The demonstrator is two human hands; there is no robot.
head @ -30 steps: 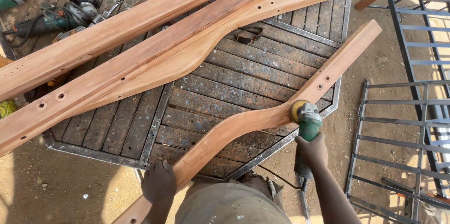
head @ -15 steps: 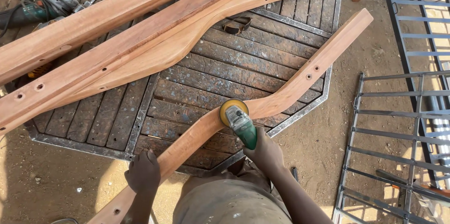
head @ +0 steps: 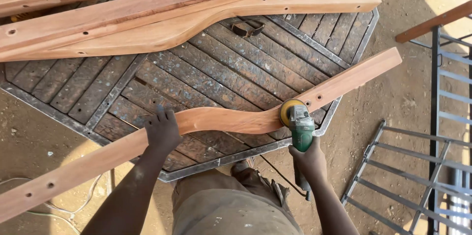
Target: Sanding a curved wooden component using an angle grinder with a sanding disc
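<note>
Head view: curved reddish plank (head: 216,122), drilled holes.

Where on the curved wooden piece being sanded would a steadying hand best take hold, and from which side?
On the curved wooden piece, probably the wide swell left of the bend, pressed from above, where the left hand lies. That part rests flat over the slatted table, so downward pressure pins it, and it sits clear of the green angle grinder in the right hand.
</note>
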